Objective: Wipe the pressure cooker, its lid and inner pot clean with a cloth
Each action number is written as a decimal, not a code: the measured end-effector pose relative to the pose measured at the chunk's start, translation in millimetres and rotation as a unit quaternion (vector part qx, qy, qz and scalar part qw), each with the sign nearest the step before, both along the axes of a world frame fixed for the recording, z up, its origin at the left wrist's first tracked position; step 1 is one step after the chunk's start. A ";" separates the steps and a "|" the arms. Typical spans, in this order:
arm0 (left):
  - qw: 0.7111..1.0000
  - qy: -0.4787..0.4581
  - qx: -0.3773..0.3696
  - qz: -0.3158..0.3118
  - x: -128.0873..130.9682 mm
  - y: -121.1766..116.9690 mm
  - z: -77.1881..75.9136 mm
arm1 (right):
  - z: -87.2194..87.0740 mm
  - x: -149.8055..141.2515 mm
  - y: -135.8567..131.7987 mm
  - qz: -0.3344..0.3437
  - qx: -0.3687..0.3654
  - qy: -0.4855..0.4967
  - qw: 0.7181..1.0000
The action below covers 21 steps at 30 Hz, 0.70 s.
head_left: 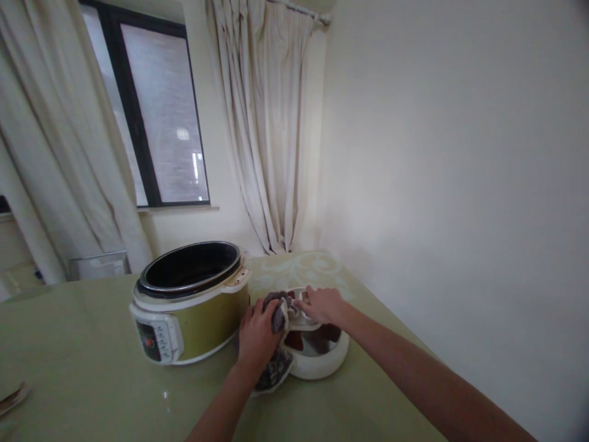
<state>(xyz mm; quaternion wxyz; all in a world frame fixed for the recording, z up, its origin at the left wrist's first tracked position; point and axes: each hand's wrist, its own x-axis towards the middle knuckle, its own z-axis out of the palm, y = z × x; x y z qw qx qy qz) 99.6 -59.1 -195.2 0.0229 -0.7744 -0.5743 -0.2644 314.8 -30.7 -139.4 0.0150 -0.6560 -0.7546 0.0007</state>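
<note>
A white pressure cooker lid (pixel 322 362) with a shiny reflective top lies on the table in front of me. My left hand (pixel 261 334) has its fingers wrapped round a dark grey patterned cloth (pixel 273 371), pressed against the lid's left side. On the lid's raised white handle rests my right hand (pixel 324 305), fingers curled over it. Just left of the cloth stands an electric pressure cooker (pixel 209 322), olive-gold with white trim, its top uncovered and its dark inside showing. The control panel (pixel 156 341) faces front left.
A pale green patterned cover lies over the table (pixel 101 380). At the left edge is a small object (pixel 13 399), too blurred to name. A bare wall (pixel 451 184) rises along the right side. Curtains (pixel 267 123) and a dark-framed window (pixel 163 110) are behind the table.
</note>
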 end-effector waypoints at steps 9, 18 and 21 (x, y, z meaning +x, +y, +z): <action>0.998 0.027 -0.022 0.061 13.9 16.6 14.4 | -13.4 -19.5 5.5 0.011 0.091 0.008 0.996; 0.997 0.073 -0.027 0.016 9.1 -44.1 5.0 | -17.0 -54.3 -3.5 -0.049 0.117 0.019 0.992; 0.995 0.082 -0.038 -0.039 8.4 -73.7 -8.5 | -18.1 -48.1 -4.1 0.089 0.124 0.033 0.988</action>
